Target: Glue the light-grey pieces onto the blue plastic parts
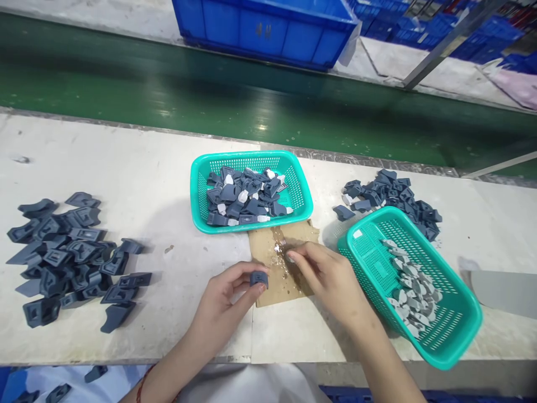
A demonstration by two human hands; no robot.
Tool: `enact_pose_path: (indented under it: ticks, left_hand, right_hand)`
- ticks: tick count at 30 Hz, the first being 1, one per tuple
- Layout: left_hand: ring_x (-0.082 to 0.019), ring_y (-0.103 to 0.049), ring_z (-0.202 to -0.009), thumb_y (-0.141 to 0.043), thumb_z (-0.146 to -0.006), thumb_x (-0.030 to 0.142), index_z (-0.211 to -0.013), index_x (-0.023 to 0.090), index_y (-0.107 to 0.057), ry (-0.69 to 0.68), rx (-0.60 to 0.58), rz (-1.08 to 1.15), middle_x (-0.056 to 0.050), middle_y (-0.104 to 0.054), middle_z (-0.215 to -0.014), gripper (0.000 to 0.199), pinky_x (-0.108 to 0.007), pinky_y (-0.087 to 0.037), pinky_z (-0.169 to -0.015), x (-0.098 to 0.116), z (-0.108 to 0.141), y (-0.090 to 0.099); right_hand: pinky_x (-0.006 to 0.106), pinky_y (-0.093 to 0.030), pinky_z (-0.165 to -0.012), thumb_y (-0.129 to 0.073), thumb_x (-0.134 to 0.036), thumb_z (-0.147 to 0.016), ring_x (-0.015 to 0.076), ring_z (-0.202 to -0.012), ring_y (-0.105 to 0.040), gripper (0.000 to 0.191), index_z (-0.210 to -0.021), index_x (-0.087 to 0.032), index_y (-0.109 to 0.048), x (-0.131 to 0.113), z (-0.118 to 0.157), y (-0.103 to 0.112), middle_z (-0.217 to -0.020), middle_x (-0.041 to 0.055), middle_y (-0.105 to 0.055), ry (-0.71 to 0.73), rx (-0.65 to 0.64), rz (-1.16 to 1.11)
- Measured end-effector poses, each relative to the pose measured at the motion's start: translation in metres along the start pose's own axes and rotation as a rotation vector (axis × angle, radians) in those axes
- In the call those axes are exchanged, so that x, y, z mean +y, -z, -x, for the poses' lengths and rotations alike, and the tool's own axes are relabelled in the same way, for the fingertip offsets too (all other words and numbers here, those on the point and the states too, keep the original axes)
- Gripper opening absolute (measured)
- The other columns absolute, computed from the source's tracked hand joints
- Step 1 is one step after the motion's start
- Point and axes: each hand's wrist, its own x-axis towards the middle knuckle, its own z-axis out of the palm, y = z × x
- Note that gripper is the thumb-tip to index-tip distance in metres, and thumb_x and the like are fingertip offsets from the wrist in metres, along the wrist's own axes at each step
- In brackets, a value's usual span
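Note:
My left hand grips a dark blue-grey plastic part between thumb and fingers, a small hole showing in its face. To its right, my right hand is pinched on a small grey piece, mostly covered by the fingertips. Both hands are over or beside a brown cardboard sheet with shiny wet-looking spots. Behind the cardboard, a green basket holds dark parts, some with whitish pieces. Beside my right forearm, another green basket contains many light grey pieces.
Loose dark parts lie in a pile at the left and another pile behind the right basket. A green strip runs behind the white table. Beyond it stands a large blue crate. A metal post rises at the right.

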Motion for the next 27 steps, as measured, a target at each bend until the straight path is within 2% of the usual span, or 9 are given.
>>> enact_pose_path:
  ticks: [5, 10, 16, 27]
  left_hand:
    - [-0.020, -0.067, -0.091, -0.074, -0.088, 0.039, -0.110, 0.022, -0.073, 0.022, -0.053, 0.089, -0.007, -0.074, -0.098, 0.027, -0.029, -0.052, -0.083, 0.001, 0.001, -0.002]
    - [-0.016, -0.058, -0.076, -0.075, -0.086, 0.046, -0.094, 0.019, -0.069, 0.049, -0.132, 0.112, -0.004, -0.067, -0.085, 0.029, -0.027, -0.048, -0.072, 0.001, 0.000, -0.002]
    - [-0.014, -0.048, -0.071, -0.064, -0.094, 0.049, -0.099, 0.019, -0.068, 0.008, -0.184, 0.040, 0.000, -0.058, -0.080, 0.030, -0.026, -0.042, -0.068, -0.003, 0.001, 0.001]
    - [-0.015, -0.045, -0.072, -0.058, -0.097, 0.045, -0.101, 0.018, -0.065, 0.006, -0.194, -0.026, 0.002, -0.052, -0.075, 0.028, -0.027, -0.037, -0.068, -0.003, 0.002, 0.000]
  right_hand:
    - [0.031, -0.045, -0.065, -0.054, -0.031, -0.101, 0.0197, -0.065, -0.062, 0.024, -0.080, -0.022, -0.062, 0.000, 0.001, 0.002, -0.076, 0.0033, -0.070, -0.107, -0.007, -0.161]
    - [0.026, -0.040, -0.054, -0.060, -0.041, -0.096, 0.0148, -0.056, -0.051, 0.030, -0.073, -0.022, -0.062, -0.005, 0.005, 0.003, -0.061, -0.0021, -0.056, -0.287, 0.118, -0.529]
    - [0.024, -0.033, -0.047, -0.065, -0.041, -0.093, 0.0118, -0.049, -0.042, 0.030, -0.070, -0.021, -0.062, -0.022, 0.008, -0.006, -0.054, -0.0045, -0.048, -0.267, 0.047, -0.745]
    - [0.024, -0.034, -0.053, -0.061, -0.036, -0.096, 0.0110, -0.058, -0.045, 0.027, -0.074, -0.020, -0.062, -0.026, 0.009, -0.010, -0.063, -0.0042, -0.052, -0.180, -0.073, -0.720]
